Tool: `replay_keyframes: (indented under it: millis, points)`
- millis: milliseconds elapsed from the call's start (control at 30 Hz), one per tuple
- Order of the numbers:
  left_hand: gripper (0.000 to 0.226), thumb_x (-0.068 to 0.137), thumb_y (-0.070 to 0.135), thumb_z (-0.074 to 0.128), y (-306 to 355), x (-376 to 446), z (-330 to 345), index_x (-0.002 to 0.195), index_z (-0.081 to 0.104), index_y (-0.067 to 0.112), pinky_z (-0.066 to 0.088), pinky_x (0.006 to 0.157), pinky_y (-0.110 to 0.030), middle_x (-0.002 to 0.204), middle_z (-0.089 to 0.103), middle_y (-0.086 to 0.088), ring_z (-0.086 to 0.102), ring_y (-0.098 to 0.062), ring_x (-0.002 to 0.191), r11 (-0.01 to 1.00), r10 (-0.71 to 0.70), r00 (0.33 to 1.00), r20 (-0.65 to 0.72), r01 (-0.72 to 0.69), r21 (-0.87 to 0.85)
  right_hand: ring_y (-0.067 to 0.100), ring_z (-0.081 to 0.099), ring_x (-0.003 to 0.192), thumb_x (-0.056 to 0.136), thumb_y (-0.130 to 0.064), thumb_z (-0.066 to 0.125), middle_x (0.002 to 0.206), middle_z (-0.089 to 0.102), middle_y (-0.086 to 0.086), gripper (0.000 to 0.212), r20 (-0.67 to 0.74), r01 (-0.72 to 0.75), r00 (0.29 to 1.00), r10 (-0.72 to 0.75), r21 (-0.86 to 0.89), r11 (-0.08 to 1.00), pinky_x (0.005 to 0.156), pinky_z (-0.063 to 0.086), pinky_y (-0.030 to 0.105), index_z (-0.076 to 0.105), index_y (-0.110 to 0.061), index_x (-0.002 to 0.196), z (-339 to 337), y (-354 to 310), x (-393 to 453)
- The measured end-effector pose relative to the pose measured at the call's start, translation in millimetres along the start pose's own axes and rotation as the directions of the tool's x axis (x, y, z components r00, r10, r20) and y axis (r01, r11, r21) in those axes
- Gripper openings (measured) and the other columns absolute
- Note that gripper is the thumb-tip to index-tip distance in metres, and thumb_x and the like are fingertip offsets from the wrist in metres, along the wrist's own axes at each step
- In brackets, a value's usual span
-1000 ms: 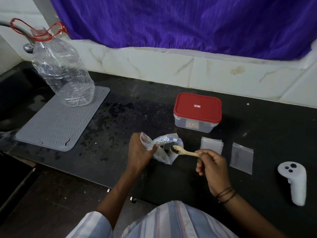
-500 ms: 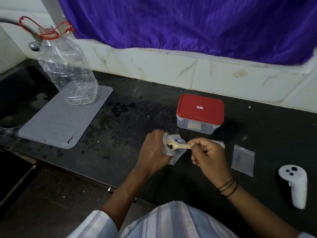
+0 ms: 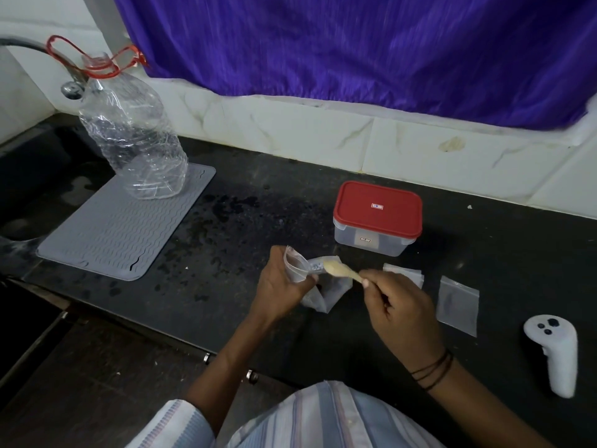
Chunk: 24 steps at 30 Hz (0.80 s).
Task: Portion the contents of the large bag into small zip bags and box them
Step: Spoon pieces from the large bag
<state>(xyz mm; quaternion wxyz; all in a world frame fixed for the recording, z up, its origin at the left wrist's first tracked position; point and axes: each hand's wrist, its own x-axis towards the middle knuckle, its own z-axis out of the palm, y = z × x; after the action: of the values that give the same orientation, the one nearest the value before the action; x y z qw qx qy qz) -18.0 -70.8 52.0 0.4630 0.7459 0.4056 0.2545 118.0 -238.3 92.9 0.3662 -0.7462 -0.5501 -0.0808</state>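
A small zip bag (image 3: 295,265) is gripped in the left hand (image 3: 284,286), fingers curled round its mouth, which is held open toward 3 o'clock. A pale wooden spoon (image 3: 340,272) is pinched by its handle between thumb and fingertips of the right hand (image 3: 402,315); the bowl lies just outside the small bag's mouth, above the large bag (image 3: 323,294), which sits crumpled on the dark surface (image 3: 245,260) below and between the two hands. Whether the spoon bowl carries any contents cannot be told; it appears pale and blurred. At 12 to 1 o'clock from the hands a red-lidded box (image 3: 377,218) stands with its lid on. Flat spare zip bags (image 3: 458,305) are laid at 3 o'clock, a second small stack (image 3: 405,273) partly hidden behind the right hand. A white controller (image 3: 554,352) lies at 4 o'clock; a grey mat (image 3: 119,227) and clear bottle (image 3: 135,137) are noted at 10 o'clock. Risks judged from here: the small bag's mouth is held by one hand only and may collapse, so a spoonful could spill onto the surface; the unsupported large bag may slump and leak; the box must be opened before boxing.
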Motion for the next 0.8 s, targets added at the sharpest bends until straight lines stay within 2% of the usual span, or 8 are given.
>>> replay_keyframes:
  millis: [133,267,367,433,533,633,733,800]
  points:
    - [0.045,0.081,0.022,0.080,7.8,-2.5,-6.2,0.108,0.045,0.019,0.045,0.063,-0.017,0.093,0.058,0.007,0.060,-0.007,0.082,0.992,-0.071,0.996,-0.055,0.065,-0.108,0.004,0.059,0.073,0.094,-0.029,0.053,0.082,0.067,-0.006,0.021,0.177,-0.181,0.966,0.188,-0.052,0.982,0.066,0.057,0.028,0.069,-0.021,0.103,25.9,19.1,-19.1]
    - [0.052,0.076,0.034,0.081,13.5,-4.3,-4.5,0.107,0.043,0.020,0.045,0.061,-0.014,0.092,0.055,0.007,0.059,-0.007,0.081,0.987,-0.072,0.996,-0.043,0.065,-0.145,0.009,0.062,0.079,0.092,-0.018,0.061,0.089,0.070,-0.005,0.019,0.248,-0.117,0.960,0.132,-0.074,0.990,0.070,0.056,0.031,0.069,-0.021,0.110,50.1,25.3,-19.6]
    - [0.055,0.077,0.030,0.083,17.1,-6.6,0.8,0.110,0.040,0.018,0.049,0.064,-0.017,0.094,0.056,0.007,0.061,-0.010,0.084,0.993,-0.044,0.999,-0.019,0.041,-0.115,0.011,0.056,0.096,0.095,-0.023,0.054,0.115,0.061,-0.004,0.027,0.397,-0.047,0.912,0.104,-0.152,0.987,0.082,0.050,0.027,0.062,-0.026,0.121,63.2,26.4,-18.6]
    - [0.065,0.069,0.043,0.083,20.3,-8.7,4.3,0.109,0.037,0.021,0.050,0.067,-0.021,0.097,0.056,0.006,0.061,-0.009,0.087,0.995,-0.018,1.000,-0.005,0.017,-0.093,0.012,0.053,0.101,0.095,-0.031,0.050,0.122,0.056,-0.003,0.028,0.328,-0.049,0.939,0.106,-0.176,0.983,0.085,0.048,0.027,0.063,-0.025,0.119,62.8,23.8,-20.2]
    - [0.067,0.071,0.050,0.082,28.3,-13.4,11.2,0.109,0.033,0.025,0.045,0.066,-0.019,0.103,0.053,0.005,0.058,-0.007,0.091,0.999,0.035,0.999,0.019,-0.035,-0.021,0.000,0.049,0.105,0.095,-0.044,0.043,0.117,0.054,-0.010,0.039,0.179,-0.209,0.966,0.184,0.129,0.969,0.090,0.039,0.014,0.063,-0.022,0.119,40.8,7.6,-15.8]
    - [0.059,0.078,0.047,0.077,37.8,-20.4,22.9,0.108,0.029,0.032,0.045,0.069,-0.020,0.108,0.050,0.003,0.055,-0.008,0.093,0.986,0.156,0.986,0.065,-0.160,0.053,-0.004,0.051,0.108,0.089,-0.051,0.051,0.114,0.055,-0.019,0.039,0.225,-0.295,0.948,0.225,0.363,0.884,0.088,0.039,0.007,0.057,-0.028,0.120,21.4,-6.6,-9.8]
    - [0.041,0.082,0.041,0.066,42.7,-25.7,40.9,0.107,0.040,0.022,0.051,0.069,-0.029,0.101,0.049,0.000,0.054,-0.009,0.087,0.889,0.380,0.922,0.070,-0.385,0.248,0.001,0.059,0.091,0.088,-0.039,0.064,0.098,0.064,-0.013,0.020,0.230,-0.412,0.911,0.344,0.428,0.805,0.077,0.049,0.016,0.063,-0.026,0.103,18.2,-11.5,-8.9]
    - [0.044,0.083,0.044,0.062,43.5,-28.4,51.7,0.110,0.044,0.015,0.049,0.074,-0.028,0.102,0.053,0.002,0.055,-0.008,0.089,0.887,0.372,0.924,0.094,-0.383,0.259,0.005,0.062,0.079,0.092,-0.027,0.062,0.084,0.065,-0.008,0.005,0.149,-0.478,0.870,0.470,0.485,0.732,0.069,0.053,0.025,0.065,-0.023,0.094,18.5,-9.0,-11.2]
